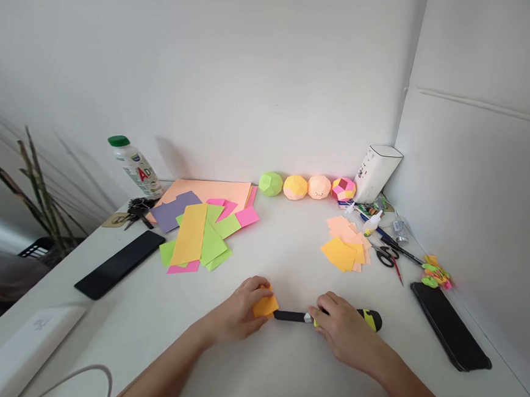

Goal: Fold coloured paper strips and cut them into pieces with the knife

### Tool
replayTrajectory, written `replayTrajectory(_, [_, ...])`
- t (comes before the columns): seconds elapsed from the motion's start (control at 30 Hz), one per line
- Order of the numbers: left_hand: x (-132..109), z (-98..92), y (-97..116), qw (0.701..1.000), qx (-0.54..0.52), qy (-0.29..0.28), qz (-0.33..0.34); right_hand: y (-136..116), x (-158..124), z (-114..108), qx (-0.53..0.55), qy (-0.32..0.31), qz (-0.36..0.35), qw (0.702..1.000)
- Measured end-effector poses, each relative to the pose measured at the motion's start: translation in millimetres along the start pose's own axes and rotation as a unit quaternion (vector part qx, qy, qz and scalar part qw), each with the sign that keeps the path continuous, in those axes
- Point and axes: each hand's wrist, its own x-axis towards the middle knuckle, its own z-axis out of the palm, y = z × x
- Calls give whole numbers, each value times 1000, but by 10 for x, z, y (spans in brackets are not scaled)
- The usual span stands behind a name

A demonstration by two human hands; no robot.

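Near the front middle of the table, my left hand is closed on a small orange paper piece, with thumb and fingers at its left edge. My right hand is wrapped around a tool with a black and yellow-green handle; its long black shaft points left from a silver collar. The shaft's tip is at or very near the paper's lower right corner; I cannot tell whether they touch. Further back on the right lie loose orange paper pieces and peach paper pieces.
Coloured paper sheets spread at back left, by a bottle, keys and a black phone. Paper balls line the wall. Scissors, a glue bottle and a black case lie right.
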Motion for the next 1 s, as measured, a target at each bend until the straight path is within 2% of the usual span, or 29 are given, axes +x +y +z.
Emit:
replayTrajectory(0.23, [3,-51,13,1000,-10,0,0,-7,-19,-32,4,-18,-9,1000])
replayTrajectory(0.5, [14,40,70,998,60,15,3,-62,-37,-101,33,-33,-26,999])
replayTrajectory(0.73, [34,48,135,996,87,20,17,-63,-28,-78,35,-40,-7,999])
replayTrajectory(1.0, [32,150,121,993,111,48,13,-60,-17,-76,18,-44,9,999])
